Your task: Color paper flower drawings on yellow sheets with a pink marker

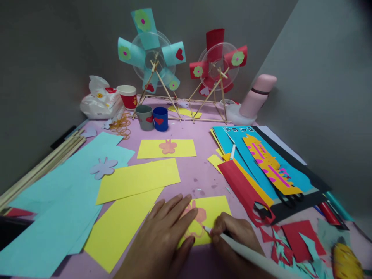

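My left hand (164,234) lies flat with its fingers stretched over the left part of a yellow paper card (220,204). A pink butterfly drawing (200,214) on that card is partly hidden by my fingers; its lower wings show only as outlines. My right hand (234,232) grips a white marker (247,252), whose pink tip touches the card at the butterfly's lower right wing. Farther back lies another yellow card (186,148) bearing a coloured-in pink butterfly. To the left are two larger yellow sheets (139,180) and a lilac butterfly cutout (104,167).
Light blue sheets (58,217) and wooden sticks (43,170) lie left. Two paper pinwheels (155,64) on stick frames, paper rings (161,119) and a red cup (128,97) stand behind. At right are red paper (241,188), scraps (302,236) and a pink bottle (255,97).
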A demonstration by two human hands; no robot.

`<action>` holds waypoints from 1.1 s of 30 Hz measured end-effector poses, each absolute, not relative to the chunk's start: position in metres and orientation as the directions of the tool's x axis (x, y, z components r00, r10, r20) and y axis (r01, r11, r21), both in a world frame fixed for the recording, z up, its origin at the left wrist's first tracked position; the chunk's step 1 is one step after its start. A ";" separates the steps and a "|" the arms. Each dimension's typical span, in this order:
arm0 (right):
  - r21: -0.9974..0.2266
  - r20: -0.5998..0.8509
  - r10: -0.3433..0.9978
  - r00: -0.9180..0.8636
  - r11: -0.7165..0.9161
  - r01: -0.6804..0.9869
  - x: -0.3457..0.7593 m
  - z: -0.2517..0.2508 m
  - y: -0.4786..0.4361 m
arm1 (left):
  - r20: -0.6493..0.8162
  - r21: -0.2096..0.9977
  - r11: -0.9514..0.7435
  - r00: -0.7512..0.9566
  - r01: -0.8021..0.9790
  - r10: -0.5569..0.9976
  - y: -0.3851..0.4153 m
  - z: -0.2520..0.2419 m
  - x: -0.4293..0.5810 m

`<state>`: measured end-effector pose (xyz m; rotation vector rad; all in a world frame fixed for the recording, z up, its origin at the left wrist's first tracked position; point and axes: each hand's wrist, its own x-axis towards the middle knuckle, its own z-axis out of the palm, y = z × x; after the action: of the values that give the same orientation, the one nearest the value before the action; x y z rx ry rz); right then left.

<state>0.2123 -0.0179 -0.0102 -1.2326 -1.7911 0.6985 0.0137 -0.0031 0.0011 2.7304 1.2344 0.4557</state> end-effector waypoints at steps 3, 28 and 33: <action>-0.792 0.335 0.924 -0.185 0.382 0.477 0.214 -0.010 -0.018 | 0.212 0.219 -0.665 0.630 0.714 0.747 -0.003 0.002 0.014; -0.778 0.392 0.899 -0.195 0.437 0.451 0.217 -0.006 -0.018 | 0.217 0.207 -0.669 0.633 0.714 0.743 -0.003 -0.001 0.014; -0.735 0.414 0.888 -0.202 0.456 0.501 0.211 -0.005 -0.017 | 0.211 0.213 -0.666 0.632 0.714 0.745 -0.003 0.003 0.014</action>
<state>0.2107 -0.0169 -0.0045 -1.1731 -1.8541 0.5710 0.0140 -0.0032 0.0029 2.7382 1.2288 0.4300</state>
